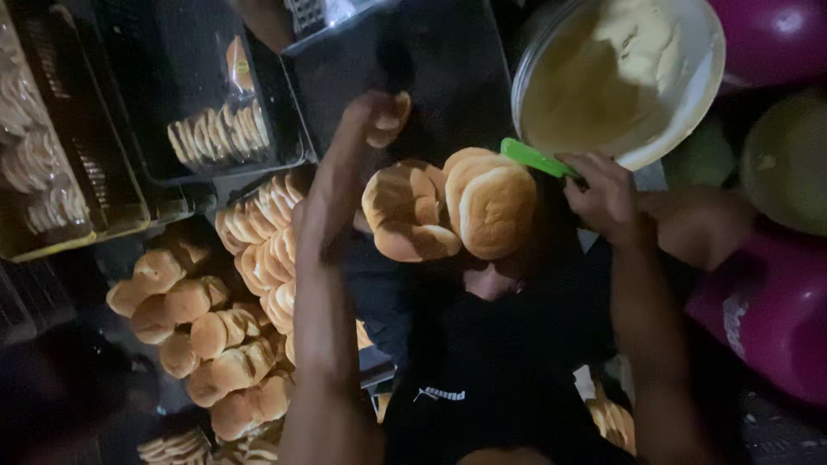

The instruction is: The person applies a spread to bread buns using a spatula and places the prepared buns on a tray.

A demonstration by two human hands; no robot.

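Head view: at upper centre the left hand (372, 116) closes its fingers round a small golden bun (392, 120). Right of centre, the right hand (603, 194) grips a green plastic handle (536, 158) beside the round metal bowl of pale cream (551, 52). Split round buns (448, 207) lie between the hands.

Cream tub (620, 77) cut off at the top edge, green tool's (536, 158) end hidden behind the right hand (603, 196), bottom-left buns (177, 446) lost in dark blur
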